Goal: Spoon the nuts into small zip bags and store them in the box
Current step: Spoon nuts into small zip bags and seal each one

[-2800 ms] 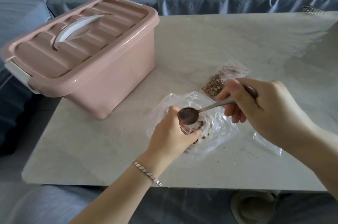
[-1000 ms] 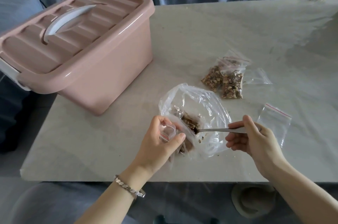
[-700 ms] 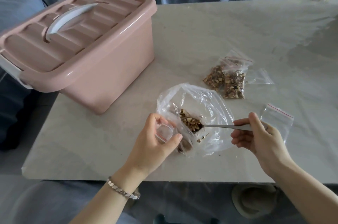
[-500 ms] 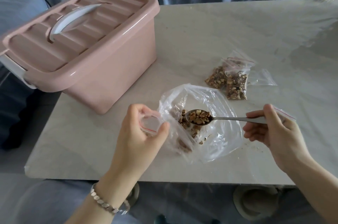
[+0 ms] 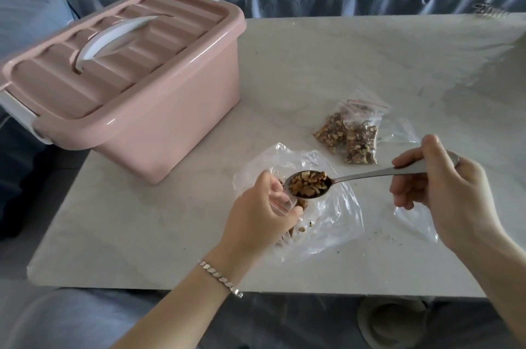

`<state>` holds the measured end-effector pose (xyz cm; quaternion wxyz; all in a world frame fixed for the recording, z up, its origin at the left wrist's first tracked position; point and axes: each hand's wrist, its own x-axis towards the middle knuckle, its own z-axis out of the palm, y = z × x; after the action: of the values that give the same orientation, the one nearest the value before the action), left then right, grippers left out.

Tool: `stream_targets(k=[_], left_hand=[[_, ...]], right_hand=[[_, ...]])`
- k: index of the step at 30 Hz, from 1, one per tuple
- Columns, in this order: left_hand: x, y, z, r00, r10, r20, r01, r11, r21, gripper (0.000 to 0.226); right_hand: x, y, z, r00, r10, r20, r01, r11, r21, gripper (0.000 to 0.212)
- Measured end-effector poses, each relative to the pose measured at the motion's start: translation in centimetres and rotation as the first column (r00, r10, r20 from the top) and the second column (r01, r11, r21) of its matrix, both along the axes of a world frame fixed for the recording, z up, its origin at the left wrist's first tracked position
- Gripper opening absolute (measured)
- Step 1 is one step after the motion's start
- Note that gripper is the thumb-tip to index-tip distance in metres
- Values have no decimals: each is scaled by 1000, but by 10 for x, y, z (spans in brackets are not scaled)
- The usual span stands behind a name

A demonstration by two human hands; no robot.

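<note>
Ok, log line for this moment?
left hand: holds small zip bag | right hand: spoon of nuts at bag mouth | box: lid on

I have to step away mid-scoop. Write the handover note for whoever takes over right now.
Left hand holds a small zip bag open. Right hand holds the spoon, heaped with nuts, at that bag's mouth.
Done: two filled bags lie on the table.
Left: tip in, seal, fill the empty bag, store all in the closed box.
</note>
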<state>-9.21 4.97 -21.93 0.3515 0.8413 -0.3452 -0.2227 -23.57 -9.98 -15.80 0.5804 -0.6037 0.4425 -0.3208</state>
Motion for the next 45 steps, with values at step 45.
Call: stream_targets(k=[45], left_hand=[[22, 20, -5, 895, 51, -442, -151, 970, -192, 34]], right_hand=[[16, 45, -81, 988, 152, -3, -152, 988, -12, 35]])
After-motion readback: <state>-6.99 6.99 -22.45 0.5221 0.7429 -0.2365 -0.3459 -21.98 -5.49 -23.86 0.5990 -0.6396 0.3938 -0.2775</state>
